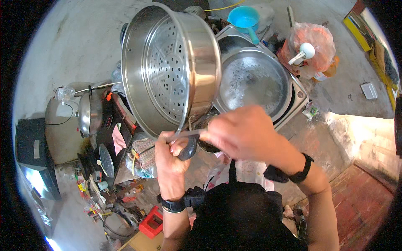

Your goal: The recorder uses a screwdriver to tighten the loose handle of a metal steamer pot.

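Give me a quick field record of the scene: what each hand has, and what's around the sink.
left hand: grips the handle of the tilted perforated stainless steel steamer pot
right hand: on the same handle, fingers closed
sink: holds a round steel basin with foamy water
behind sink: blue plastic ladle, orange plastic bag
left side: steel lidded wok

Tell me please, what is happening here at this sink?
A person stands at a metal sink and holds up a large steel steamer pot, tilted on its side so that its perforated bottom shows. The left hand grips its handle from below, and the right hand is closed on the rim beside it. In the sink sits a round steel basin with soapy water. A blue scoop lies behind it.
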`<move>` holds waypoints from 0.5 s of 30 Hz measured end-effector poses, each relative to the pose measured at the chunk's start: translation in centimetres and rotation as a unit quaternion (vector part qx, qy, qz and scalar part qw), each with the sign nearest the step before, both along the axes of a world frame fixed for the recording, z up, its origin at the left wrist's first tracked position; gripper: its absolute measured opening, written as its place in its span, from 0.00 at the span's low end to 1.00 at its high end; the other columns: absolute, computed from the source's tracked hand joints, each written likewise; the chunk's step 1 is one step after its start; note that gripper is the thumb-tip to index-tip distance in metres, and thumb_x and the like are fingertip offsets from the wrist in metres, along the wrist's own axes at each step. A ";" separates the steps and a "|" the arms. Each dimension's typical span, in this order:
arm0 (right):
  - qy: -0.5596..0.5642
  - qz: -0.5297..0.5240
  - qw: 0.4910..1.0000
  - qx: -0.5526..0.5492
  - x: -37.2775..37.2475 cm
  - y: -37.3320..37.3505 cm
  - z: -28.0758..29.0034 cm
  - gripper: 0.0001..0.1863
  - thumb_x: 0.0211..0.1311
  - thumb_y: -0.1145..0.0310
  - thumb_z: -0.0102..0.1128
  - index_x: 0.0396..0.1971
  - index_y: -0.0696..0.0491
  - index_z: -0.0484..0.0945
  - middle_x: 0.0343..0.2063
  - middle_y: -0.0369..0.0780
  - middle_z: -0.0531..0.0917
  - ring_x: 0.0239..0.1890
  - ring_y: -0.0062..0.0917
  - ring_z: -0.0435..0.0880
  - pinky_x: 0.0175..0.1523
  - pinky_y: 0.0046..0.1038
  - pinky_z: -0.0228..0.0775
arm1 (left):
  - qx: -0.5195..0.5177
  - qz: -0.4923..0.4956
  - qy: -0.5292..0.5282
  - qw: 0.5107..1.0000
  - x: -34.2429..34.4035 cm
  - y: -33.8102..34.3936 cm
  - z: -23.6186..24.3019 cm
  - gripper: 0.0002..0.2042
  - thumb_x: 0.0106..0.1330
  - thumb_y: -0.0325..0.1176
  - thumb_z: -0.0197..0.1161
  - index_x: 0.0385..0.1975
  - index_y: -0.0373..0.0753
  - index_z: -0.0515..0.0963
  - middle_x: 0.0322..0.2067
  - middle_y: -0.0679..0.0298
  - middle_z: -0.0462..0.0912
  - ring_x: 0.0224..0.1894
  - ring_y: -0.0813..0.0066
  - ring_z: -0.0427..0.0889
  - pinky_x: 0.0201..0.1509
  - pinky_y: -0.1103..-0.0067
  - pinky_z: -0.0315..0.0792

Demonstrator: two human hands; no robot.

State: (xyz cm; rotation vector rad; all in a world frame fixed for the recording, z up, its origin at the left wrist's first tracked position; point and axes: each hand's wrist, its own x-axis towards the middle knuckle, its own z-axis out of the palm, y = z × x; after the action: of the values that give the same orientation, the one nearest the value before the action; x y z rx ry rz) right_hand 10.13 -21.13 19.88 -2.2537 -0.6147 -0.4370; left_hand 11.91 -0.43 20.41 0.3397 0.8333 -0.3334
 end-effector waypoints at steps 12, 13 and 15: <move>0.029 0.012 0.983 0.178 -1.1 3.0 -0.4 0.11 0.54 0.62 0.60 0.20 0.51 0.72 0.14 0.38 0.74 0.16 0.33 0.75 0.19 0.32 0.64 | 0.161 -0.065 -0.004 0.985 -0.6 -0.5 0.1 0.10 0.66 0.33 0.43 0.23 0.38 0.62 0.14 0.68 0.62 0.09 0.81 0.57 0.12 0.85 0.56; 0.022 0.030 0.984 0.174 -1.5 3.5 0.0 0.10 0.56 0.61 0.58 0.23 0.50 0.72 0.16 0.38 0.77 0.17 0.35 0.77 0.19 0.34 0.66 | 0.069 -0.090 -0.033 0.993 -0.6 -0.3 0.4 0.11 0.67 0.35 0.44 0.23 0.39 0.62 0.16 0.67 0.62 0.13 0.81 0.60 0.17 0.84 0.61; 0.002 0.011 0.977 0.215 -0.7 4.4 -0.9 0.10 0.56 0.63 0.59 0.22 0.50 0.71 0.15 0.38 0.75 0.16 0.34 0.77 0.19 0.33 0.65 | -0.047 -0.053 -0.005 0.997 -0.6 -0.2 0.7 0.11 0.67 0.35 0.45 0.23 0.39 0.62 0.17 0.69 0.61 0.14 0.82 0.59 0.18 0.84 0.61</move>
State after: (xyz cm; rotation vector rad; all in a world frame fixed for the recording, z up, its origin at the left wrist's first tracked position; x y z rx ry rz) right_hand 9.47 -16.76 18.99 -1.8331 -0.4877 -0.5016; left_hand 11.35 -0.64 21.08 0.2993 0.7887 -0.4683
